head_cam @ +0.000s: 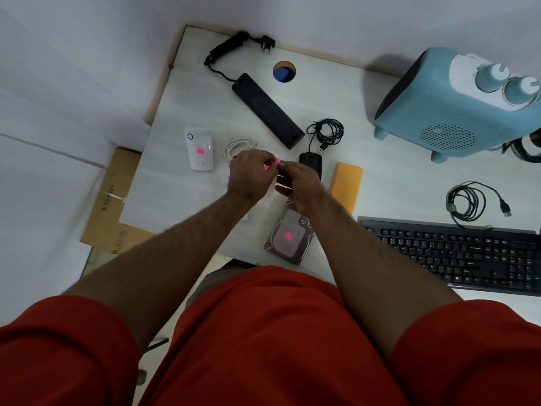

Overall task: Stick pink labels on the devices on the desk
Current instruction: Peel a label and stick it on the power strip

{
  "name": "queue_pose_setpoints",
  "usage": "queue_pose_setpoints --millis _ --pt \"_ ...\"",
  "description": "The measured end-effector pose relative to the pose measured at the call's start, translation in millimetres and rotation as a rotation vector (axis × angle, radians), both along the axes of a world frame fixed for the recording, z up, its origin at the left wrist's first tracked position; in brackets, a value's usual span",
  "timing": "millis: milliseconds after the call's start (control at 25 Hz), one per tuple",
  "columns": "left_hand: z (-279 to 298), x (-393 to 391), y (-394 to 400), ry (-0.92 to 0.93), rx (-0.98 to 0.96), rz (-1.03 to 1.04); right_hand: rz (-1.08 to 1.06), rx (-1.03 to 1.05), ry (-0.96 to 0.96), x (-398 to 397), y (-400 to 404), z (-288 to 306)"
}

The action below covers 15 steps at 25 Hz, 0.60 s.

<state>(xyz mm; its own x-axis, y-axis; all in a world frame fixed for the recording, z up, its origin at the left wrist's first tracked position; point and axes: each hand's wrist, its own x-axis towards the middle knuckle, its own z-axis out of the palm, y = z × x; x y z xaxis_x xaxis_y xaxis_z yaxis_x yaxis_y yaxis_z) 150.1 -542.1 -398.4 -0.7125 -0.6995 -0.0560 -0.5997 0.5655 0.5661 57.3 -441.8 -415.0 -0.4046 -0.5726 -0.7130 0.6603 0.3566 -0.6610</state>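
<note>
Fingers of both hands meet above the middle of the desk (181, 194), curled inward and pinching a small pink label (273, 163) between them. The left hand (251, 174) grips the label from the left, and the right hand (301, 183) meets it from the right while also holding a white backing sheet (282, 183); the sheet hangs just below the label, between the two hands. The label sits at the fingertips, raised off the desk, just left of a black mouse (311, 161) that the right hand partly covers. Two labels are already stuck down: one on a white router (200, 149) to the left of the hands, one on a hard drive (289, 234) near the desk's front edge, under the right forearm. A black power strip (268, 109) lies diagonally behind the hands. A yellow pouch (347, 184) lies right of the mouse. A blue heater (456, 109) stands at the far right, and a black keyboard (456, 253) lies in front of it.
</note>
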Motion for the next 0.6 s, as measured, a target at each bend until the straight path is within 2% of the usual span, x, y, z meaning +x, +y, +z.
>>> queue_pose_setpoints --millis 360,560,600 --pt "-1 -6 1 -0.05 0.1 0.032 0.019 0.083 0.1 0 0 -6" --pt "-16 -7 6 -0.032 0.286 0.132 0.002 0.143 0.13 2 7 -13" --pt "-18 -6 8 -0.013 0.321 0.163 0.03 0.191 0.187 1 9 -19"
